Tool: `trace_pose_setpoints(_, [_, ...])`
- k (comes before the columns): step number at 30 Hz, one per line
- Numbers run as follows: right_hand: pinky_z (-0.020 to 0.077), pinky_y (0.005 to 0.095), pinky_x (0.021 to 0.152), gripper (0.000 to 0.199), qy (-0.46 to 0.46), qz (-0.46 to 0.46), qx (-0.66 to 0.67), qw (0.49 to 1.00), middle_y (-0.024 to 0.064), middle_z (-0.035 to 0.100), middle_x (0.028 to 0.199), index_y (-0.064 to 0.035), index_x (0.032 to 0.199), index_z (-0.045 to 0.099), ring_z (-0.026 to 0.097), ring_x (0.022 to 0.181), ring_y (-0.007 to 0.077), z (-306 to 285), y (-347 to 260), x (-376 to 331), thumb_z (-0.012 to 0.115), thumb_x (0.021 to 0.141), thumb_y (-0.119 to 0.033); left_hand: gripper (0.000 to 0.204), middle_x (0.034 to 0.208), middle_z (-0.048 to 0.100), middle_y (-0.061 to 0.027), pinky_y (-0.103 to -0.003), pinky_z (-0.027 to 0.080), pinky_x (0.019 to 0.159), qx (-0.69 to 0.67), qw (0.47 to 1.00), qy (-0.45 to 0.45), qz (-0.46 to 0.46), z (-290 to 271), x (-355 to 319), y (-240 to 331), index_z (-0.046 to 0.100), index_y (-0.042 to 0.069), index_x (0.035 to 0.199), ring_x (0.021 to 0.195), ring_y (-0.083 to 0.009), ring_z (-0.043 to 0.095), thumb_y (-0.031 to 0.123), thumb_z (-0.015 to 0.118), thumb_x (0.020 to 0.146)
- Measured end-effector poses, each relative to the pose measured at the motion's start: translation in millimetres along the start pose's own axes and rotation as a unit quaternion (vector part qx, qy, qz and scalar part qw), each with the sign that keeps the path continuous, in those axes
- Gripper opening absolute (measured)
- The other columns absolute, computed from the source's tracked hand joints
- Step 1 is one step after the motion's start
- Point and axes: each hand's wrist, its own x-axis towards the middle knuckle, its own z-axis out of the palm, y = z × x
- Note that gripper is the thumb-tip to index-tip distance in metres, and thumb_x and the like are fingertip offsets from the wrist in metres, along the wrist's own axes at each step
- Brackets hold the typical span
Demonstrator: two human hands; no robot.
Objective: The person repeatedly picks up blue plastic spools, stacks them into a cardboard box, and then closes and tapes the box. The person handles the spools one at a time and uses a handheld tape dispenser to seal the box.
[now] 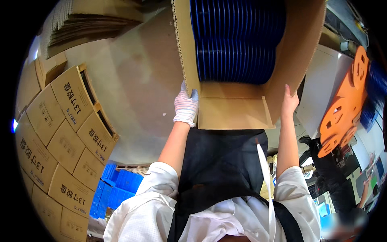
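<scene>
An open cardboard box (234, 115) is in front of me, its near flap folded down toward my black apron. Inside it, thin blue plastic discs that look like reels (237, 60) stand on edge, packed side by side in two rows. My left hand (186, 107), in a striped white knitted glove with grey fingertips, grips the box's left wall near its front corner. On the opposite wall, my bare right hand (289, 103) holds the edge with its thumb up; most of its fingers are hidden behind the cardboard.
Closed cartons (66, 147) are stacked at the left, beside a wooden pallet (96, 107). Flattened cardboard (92, 26) lies at the far left, and blue crates (117, 189) stand lower left. Orange cut-out plates (342, 105) and more blue reels (375, 88) are at the right, near another person (334, 173).
</scene>
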Motion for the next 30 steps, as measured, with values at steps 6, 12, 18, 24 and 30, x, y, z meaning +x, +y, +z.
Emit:
trace_pose_setpoints(6, [0.0499, 0.0368, 0.082, 0.035, 0.006, -0.042, -0.033, 0.999, 0.0182, 0.069, 0.102, 0.0026, 0.11, 0.065, 0.067, 0.093, 0.0297, -11.8, 12.0, 11.7, 0.064, 0.09, -0.026, 0.052, 0.096, 0.067, -0.0231, -0.046, 0.049, 0.082, 0.066, 0.997, -0.009, 0.027, 9.9, 8.2, -18.1, 0.046, 0.016, 0.136, 0.09, -0.0415, 0.062, 0.028, 0.059, 0.086])
trace_pose_setpoints(12, [0.0496, 0.034, 0.076, 0.028, -0.125, -0.095, 0.004, 0.988, 0.0196, 0.07, 0.093, 0.0025, 0.105, 0.065, 0.068, 0.083, 0.0278, -49.7, -0.4, 1.9, 0.064, 0.089, -0.02, 0.044, 0.098, 0.066, -0.0221, -0.046, 0.049, 0.082, 0.095, 0.992, 0.024, 0.08, 6.2, -10.6, -13.9, 0.055, 0.013, 0.125, 0.091, -0.0407, 0.062, 0.025, 0.063, 0.084])
trace_pose_setpoints(18, [0.0517, 0.0419, 0.07, 0.029, -0.099, -0.069, -0.122, 0.985, 0.0228, 0.067, 0.082, -0.0002, 0.106, 0.066, 0.067, 0.076, 0.0373, -82.4, 28.3, -53.6, 0.064, 0.088, -0.023, 0.037, 0.101, 0.067, -0.0187, -0.045, 0.05, 0.08, -0.004, 0.999, -0.022, 0.03, 16.1, -67.1, -40.4, 0.06, 0.008, 0.118, 0.094, -0.0395, 0.062, 0.022, 0.066, 0.083])
trace_pose_setpoints(24, [0.0499, 0.0316, 0.085, 0.037, -0.119, 0.138, -0.101, 0.978, 0.0169, 0.068, 0.099, -0.0004, 0.122, 0.057, 0.067, 0.095, 0.0194, -104.7, 113.1, -103.9, 0.063, 0.089, -0.015, 0.056, 0.121, 0.06, -0.0202, -0.039, 0.044, 0.096, 0.065, 0.996, -0.015, 0.054, 81.8, -163.8, -95.1, 0.041, 0.006, 0.139, 0.113, -0.0333, 0.058, 0.024, 0.06, 0.09])
trace_pose_setpoints(30, [0.0417, 0.0386, 0.1, 0.05, -0.009, -0.044, -0.126, 0.991, 0.0168, 0.051, 0.135, -0.0052, 0.132, 0.05, 0.052, 0.121, 0.0315, -132.2, 130.1, -159.0, 0.063, 0.084, -0.003, 0.049, 0.134, 0.053, -0.0117, -0.034, 0.037, 0.105, -0.307, 0.942, -0.081, -0.106, 48.5, -161.2, -123.9, 0.044, 0.001, 0.137, 0.119, -0.0229, 0.052, 0.031, 0.046, 0.098])
